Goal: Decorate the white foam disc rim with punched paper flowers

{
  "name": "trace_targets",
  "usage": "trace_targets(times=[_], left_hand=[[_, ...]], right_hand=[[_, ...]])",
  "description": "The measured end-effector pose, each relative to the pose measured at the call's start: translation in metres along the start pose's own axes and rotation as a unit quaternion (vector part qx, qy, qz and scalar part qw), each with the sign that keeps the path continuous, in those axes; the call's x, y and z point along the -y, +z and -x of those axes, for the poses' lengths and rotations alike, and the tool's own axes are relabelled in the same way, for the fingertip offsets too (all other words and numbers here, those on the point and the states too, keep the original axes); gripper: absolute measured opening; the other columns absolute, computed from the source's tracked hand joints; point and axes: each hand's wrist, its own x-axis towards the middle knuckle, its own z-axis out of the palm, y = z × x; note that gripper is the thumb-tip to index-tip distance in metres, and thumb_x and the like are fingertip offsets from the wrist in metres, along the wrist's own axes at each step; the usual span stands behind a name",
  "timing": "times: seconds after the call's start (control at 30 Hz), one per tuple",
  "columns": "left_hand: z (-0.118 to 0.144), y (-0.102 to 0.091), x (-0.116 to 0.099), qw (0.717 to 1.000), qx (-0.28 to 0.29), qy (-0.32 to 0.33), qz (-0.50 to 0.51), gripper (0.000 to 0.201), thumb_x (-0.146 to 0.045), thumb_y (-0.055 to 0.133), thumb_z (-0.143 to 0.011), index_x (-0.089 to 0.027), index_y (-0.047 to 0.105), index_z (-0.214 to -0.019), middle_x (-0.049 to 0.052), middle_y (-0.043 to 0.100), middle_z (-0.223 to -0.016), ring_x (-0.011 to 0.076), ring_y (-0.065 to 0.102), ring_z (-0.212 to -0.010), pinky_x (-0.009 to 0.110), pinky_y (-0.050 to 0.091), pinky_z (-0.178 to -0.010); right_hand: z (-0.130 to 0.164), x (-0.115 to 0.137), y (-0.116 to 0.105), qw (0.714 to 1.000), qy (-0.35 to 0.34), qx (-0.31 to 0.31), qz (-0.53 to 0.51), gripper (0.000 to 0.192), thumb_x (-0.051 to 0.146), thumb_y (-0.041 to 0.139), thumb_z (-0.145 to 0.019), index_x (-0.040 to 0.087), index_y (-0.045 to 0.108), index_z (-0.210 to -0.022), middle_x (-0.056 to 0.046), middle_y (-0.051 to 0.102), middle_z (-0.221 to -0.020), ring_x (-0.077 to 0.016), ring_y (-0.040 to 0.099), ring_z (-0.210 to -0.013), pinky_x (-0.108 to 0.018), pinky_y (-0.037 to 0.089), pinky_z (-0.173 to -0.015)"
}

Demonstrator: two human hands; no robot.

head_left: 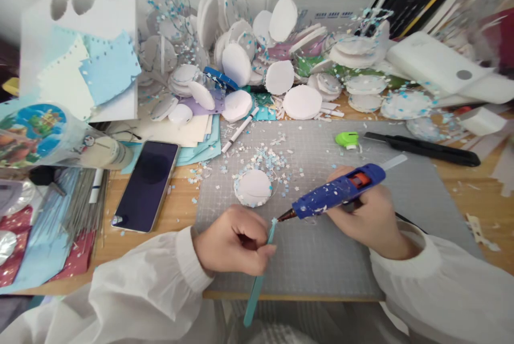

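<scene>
Two sleeves: white and loose, reaching in from the near corners, gathered at the cuffs.
Left hand: curled closed around teal tweezers, their back end jutting past the near edge of the wooden table.
Tweezer tips: up beyond the knuckles, with a tiny pale blue piece at them (star-like, though too small to be sure).
Right hand: wrapped round a blue glue gun flecked with white, a clear glue stick poking from its rear.
Nozzle: pointed left at the piece; whether they touch or sit just apart, I cannot tell.
White disc: flat on the grey mat, just beyond the left hand, small shapes along its rim.
Phone: screen dark, left of the mat.
Loose confetti: blue and white, strewn behind the disc.
Cutter: black-handled, at the mat's far right, near a lime-green item.
White pen: slanting across the mat's far left.
More discs: heaped along the back, some ringed with blue bits.
Markers: clustered at the far right, with coloured caps.
</scene>
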Motion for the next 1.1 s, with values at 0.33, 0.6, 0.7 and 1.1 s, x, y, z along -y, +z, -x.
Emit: trace_targets(times=[0.33,0.6,0.7,1.1], left_hand=[[0.000,-0.001,0.000,1.000,0.002,-0.006,-0.006,0.042,-0.003,0.056,-0.066,-0.017,0.023,-0.046,-0.007,0.022,-0.048,0.0042,0.019,-0.044,0.022,0.014,-0.042],[0.002,-0.002,0.002,1.000,0.009,-0.021,-0.014,0.043,-0.008,0.057,-0.068,-0.017,0.022,-0.044,-0.007,0.022,-0.047,0.0043,0.019,-0.043,0.023,0.014,-0.041],[0.002,-0.002,0.003,1.000,0.005,-0.014,-0.017,0.042,-0.009,0.056,-0.067,-0.018,0.021,-0.044,-0.007,0.022,-0.046,0.0038,0.019,-0.042,0.023,0.014,-0.041],[0.002,-0.001,0.006,0.999,0.003,0.013,-0.034,0.047,-0.013,0.056,-0.068,-0.019,0.016,-0.045,-0.008,0.017,-0.047,0.0041,0.017,-0.043,0.023,0.013,-0.041]], right_hand=[[0.000,0.001,0.000,1.000,0.011,0.019,-0.014,0.007,0.024,0.061,-0.073,0.022,0.054,-0.073,-0.003,0.063,-0.067,-0.0220,0.063,-0.060,-0.035,0.048,-0.057],[-0.003,-0.004,-0.003,0.995,-0.076,-0.030,0.065,0.019,0.019,0.065,-0.071,0.023,0.050,-0.082,-0.001,0.061,-0.071,-0.0206,0.063,-0.066,-0.031,0.048,-0.058],[-0.002,-0.009,-0.010,0.984,-0.052,-0.098,0.140,0.018,0.025,0.066,-0.073,0.023,0.053,-0.085,-0.003,0.063,-0.077,-0.0209,0.063,-0.068,-0.032,0.048,-0.059],[0.053,-0.050,-0.069,0.949,0.162,-0.105,0.250,0.026,0.035,0.054,-0.086,0.030,0.042,-0.064,-0.001,0.041,-0.049,-0.0237,0.045,-0.042,-0.034,0.027,-0.040]])
